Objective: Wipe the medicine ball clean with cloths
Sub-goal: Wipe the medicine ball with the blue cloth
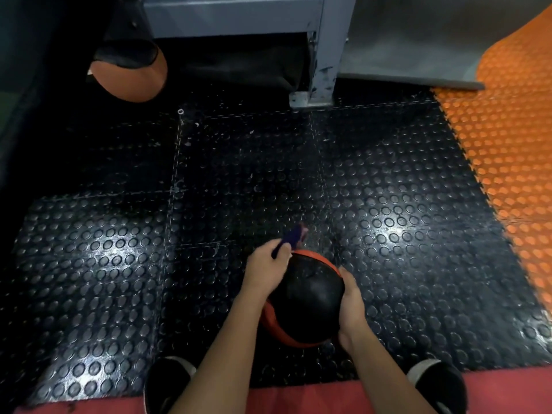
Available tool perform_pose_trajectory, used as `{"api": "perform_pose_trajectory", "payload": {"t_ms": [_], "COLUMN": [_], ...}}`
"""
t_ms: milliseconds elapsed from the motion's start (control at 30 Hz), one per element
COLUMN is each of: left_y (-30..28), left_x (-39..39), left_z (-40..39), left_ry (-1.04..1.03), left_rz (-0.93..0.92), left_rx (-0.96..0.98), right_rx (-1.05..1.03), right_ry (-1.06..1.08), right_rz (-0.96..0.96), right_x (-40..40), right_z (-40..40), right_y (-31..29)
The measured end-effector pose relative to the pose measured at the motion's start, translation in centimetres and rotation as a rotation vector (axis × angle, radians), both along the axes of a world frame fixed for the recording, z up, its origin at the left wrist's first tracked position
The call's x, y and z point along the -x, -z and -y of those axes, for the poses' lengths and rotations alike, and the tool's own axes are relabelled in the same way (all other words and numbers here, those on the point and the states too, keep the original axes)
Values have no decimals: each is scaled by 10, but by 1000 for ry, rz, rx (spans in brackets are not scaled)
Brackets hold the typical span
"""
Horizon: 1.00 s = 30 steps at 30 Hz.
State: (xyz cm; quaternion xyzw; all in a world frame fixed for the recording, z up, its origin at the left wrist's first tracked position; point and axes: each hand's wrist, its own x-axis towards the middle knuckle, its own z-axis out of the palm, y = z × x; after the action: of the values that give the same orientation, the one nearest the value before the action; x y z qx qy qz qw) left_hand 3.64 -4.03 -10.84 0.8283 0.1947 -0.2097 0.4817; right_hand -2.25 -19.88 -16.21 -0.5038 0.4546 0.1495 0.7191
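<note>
A black medicine ball (310, 297) with orange bands sits low in the middle of the view, above the studded floor. My right hand (352, 306) grips its right side, fingers curled round it. My left hand (265, 270) is at the ball's upper left and holds a purple cloth (291, 239), which sticks out past my fingers beyond the ball's far edge. The cloth is blurred.
Black studded rubber tiles (119, 249) cover the floor, with orange tiles (507, 162) at right and a red mat (298, 398) at the bottom. A grey metal rack post (324, 64) stands ahead. Another orange and black ball (131, 76) lies far left. My shoes (167, 380) flank my arms.
</note>
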Motion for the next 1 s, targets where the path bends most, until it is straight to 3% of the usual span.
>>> {"api": "perform_pose_trajectory", "payload": {"t_ms": [167,267,367,433,533,700,867,1000], "left_y": [18,18,14,12,10,7,-4,-13], "left_x": [-5,0,4,7,13,25,5,-17], "left_z": [-29,-23,-19,-23,-21,-13,-22,-21], "left_ry": [-143,-234,-324,-310,-220,-276,-440,-325], "left_rz": [-206,-99,31,-2,-225,-157,-50,76], "left_rx": [-1,85,44,13,211,254,470,431], "right_rx": [34,95,180,92,-86,-122,-121,32], "right_ry": [-60,-57,63,56,-92,-119,-17,22], "right_rz": [-11,-44,-81,-103,-204,-66,183,299], "right_x": [-9,-21,-27,-25,-19,-19,-26,-43], "right_z": [0,4,9,11,14,4,-7,-2], "right_y": [-4,-3,1,-2,-11,-14,-26,-34]}}
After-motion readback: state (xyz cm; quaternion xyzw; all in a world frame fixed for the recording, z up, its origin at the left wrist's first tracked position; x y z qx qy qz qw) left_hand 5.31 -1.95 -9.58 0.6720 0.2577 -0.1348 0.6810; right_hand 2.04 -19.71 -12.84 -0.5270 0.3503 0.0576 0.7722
